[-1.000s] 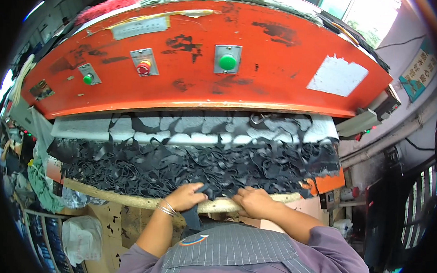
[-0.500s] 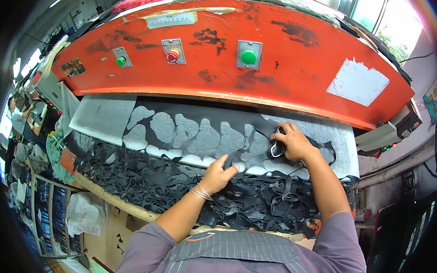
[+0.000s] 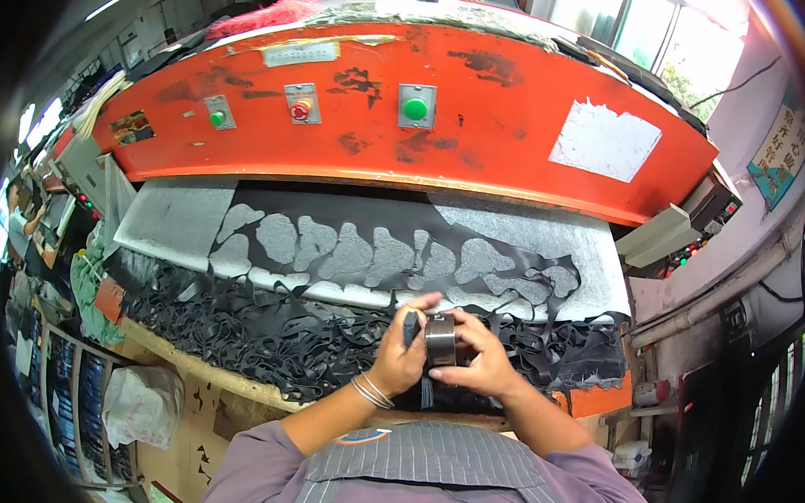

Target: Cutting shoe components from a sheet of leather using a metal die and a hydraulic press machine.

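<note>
My right hand (image 3: 480,356) grips a metal cutting die (image 3: 440,340), a dark band with a rounded outline, held on edge above the scraps near my body. Close against it, my left hand (image 3: 401,353) is closed around small black cut pieces (image 3: 410,330), its index finger reaching toward the die. Whether a piece sits inside the die is hidden. Beyond both hands lies a black sheet (image 3: 351,205) with several curved cut-outs, through which the pale cutting board (image 3: 178,213) shows.
Tangled black offcuts (image 3: 267,335) fill the strip before the board. An orange press beam (image 3: 336,125) with green and red buttons spans the back. A shelf rack (image 3: 78,400) and a white plastic bag (image 3: 143,406) stand at lower left. Another person (image 3: 22,220) is far left.
My right hand has lifted the die off the sheet's right part and drawn it back to my left hand. A cut-out shows where it stood. My left hand has come slightly nearer me.
</note>
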Available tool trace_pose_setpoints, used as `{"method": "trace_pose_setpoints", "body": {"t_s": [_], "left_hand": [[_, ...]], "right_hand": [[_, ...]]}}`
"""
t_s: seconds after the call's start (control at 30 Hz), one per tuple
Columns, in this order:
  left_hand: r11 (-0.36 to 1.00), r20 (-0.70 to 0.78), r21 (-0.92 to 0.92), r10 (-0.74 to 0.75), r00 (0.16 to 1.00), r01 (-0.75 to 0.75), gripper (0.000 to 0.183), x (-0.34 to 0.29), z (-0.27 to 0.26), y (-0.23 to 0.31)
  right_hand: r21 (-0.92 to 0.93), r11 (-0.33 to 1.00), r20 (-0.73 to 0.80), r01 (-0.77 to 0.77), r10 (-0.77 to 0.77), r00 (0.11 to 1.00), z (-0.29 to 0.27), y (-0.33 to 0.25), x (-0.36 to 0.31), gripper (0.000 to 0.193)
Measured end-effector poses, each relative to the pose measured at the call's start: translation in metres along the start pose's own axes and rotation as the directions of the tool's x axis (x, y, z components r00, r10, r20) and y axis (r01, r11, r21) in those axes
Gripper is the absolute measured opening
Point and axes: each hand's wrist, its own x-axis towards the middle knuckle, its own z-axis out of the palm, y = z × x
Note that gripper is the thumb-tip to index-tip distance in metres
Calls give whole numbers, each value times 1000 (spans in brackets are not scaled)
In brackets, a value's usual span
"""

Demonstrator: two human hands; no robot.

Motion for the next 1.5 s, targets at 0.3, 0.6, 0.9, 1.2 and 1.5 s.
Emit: {"method": "trace_pose_setpoints", "body": {"t_s": [0.3,0.6,0.9,1.2,1.5], "left_hand": [[965,-398,190,-92,913,180,15,-104,-37,56],[930,-972,-232,-208,-112,287,62,-362,-172,61],[940,-471,63,-268,-840,-335,54,-727,-145,146],[992,-36,13,-125,-991,-126,74,-888,-106,224],[922,-827,-291,-107,-552,256,68,-652,-370,141]], "right_hand": [[-378,900,261,219,-124,957,74,-45,-14,45],[-776,602,267,189,42,963,168,-28,22,43],[-703,595,324,388,-217,921,88,78,48,25],[-838,512,232,186,25,972,62,83,33,51],[-681,718,411,141,217,885,218,10,90,53]]}}
